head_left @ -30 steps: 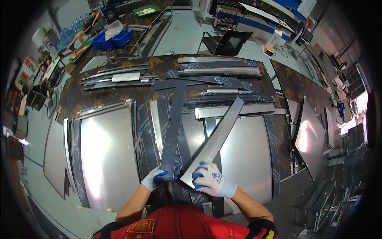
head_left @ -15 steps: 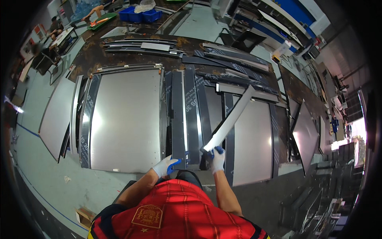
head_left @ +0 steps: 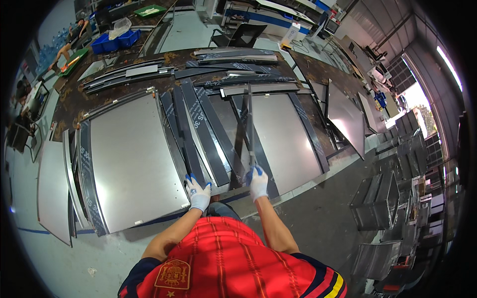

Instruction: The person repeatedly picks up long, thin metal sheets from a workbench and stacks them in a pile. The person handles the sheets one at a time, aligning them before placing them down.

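**Strip Handling: Thin Strip Turned Edge-On in Right Hand**

Change from half a second earlier: the left hand [head_left: 198,192] now points its fingers away from the body, where they pointed to the right. The thin strip [head_left: 250,124] at the right hand [head_left: 257,182] showed a broad pale face and slanted to the upper right; it is now seen nearly edge-on and runs almost straight away.

Appearance: the dark strip [head_left: 190,154] is long, flat and blue-grey. The thin strip is narrow in view and dark grey.

Position: the left panel [head_left: 131,159] lies on the counter [head_left: 171,57], left of the left hand. The left hand touches the near end of the dark strip, which extends away from it; whether the fingers grip cannot be told. The right hand is closed on the near end of the thin strip, whose length passes just left of the right panel [head_left: 280,134].
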Demonstrator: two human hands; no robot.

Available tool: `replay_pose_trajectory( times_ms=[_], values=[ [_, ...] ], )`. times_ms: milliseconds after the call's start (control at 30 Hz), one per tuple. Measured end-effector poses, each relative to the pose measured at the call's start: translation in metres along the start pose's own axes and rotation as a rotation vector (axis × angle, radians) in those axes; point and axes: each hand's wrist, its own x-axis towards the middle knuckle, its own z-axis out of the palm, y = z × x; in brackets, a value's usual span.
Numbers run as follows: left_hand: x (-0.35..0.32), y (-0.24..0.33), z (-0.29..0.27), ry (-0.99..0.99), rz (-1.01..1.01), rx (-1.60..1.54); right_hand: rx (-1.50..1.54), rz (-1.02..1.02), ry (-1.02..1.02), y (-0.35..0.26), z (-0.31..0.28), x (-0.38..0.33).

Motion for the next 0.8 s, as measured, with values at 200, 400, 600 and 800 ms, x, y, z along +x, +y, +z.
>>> replay_pose_trajectory(
  times_ms=[200, 400, 600, 800],
  values=[
    [0.043, 0.072, -0.037, -0.569, -0.162, -0.775, 0.261, 0.224, -0.301, 0.004, -0.002, -0.092],
    [0.072, 0.103, -0.096, -0.114, -0.034, -1.014, -0.280, -0.206, -0.975, 0.018, 0.041, -0.093],
    [0.076, 0.006, -0.158, 0.159, -0.341, -0.242, -0.100, 0.480, -0.827, 0.022, 0.050, -0.094],
    [0.087, -0.040, -0.138, 0.098, -0.445, -0.144, -0.450, 0.313, -1.107, 0.049, 0.059, -0.095]
  ],
)
